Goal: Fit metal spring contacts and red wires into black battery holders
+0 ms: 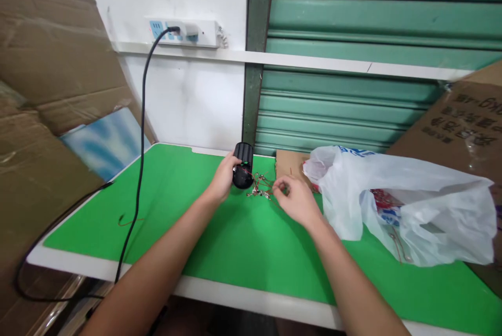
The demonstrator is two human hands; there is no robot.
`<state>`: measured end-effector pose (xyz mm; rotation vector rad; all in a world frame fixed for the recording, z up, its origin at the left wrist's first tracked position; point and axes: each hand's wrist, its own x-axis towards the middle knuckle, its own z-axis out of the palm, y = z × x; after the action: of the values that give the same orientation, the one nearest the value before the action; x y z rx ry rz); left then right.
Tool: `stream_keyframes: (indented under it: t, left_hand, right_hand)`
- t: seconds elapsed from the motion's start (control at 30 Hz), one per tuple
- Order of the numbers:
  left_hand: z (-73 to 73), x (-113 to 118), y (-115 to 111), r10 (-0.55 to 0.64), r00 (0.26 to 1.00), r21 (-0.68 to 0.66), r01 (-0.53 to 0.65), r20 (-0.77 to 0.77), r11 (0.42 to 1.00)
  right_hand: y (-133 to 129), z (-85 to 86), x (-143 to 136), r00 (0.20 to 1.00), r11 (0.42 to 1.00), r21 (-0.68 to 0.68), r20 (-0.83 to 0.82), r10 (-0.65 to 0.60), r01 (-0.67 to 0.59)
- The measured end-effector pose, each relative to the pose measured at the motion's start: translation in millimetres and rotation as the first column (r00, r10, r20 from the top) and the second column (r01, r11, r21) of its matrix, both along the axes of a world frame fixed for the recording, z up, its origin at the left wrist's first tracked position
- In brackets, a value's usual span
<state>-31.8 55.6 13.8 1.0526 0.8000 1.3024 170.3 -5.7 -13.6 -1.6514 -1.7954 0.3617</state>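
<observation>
My left hand is closed around the left side of a black ribbed cylinder, which looks like a small housing with an opening in its side. Thin red wires run from that opening toward a loose cluster of small metallic parts on wires on the green mat. Right of the cluster, my right hand pinches with thumb and forefinger near the red wires. What sits between those fingertips is too small to make out.
A white plastic bag with red items inside lies right, beside a cardboard piece. A black cable hangs from the power strip across the green mat. Cardboard sheets stand left. A loose wire lies near the cable.
</observation>
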Motion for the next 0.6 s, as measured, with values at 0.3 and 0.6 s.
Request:
stream_keyframes:
  t: [0.3,0.6]
  left_hand:
    - [-7.0,4.0,-2.3,-0.068,0.997,-0.012,0.068,-0.034,0.998]
    - [-10.0,8.7,-4.9,-0.04,0.991,-0.031,0.036,-0.13,0.999]
  right_hand:
    - [-18.9,16.3,-12.3,0.894,0.961,-0.252,0.448,0.016,0.11]
    - [-27.5,12.3,-23.4,0.773,0.977,-0.212,0.622,0.124,0.014]
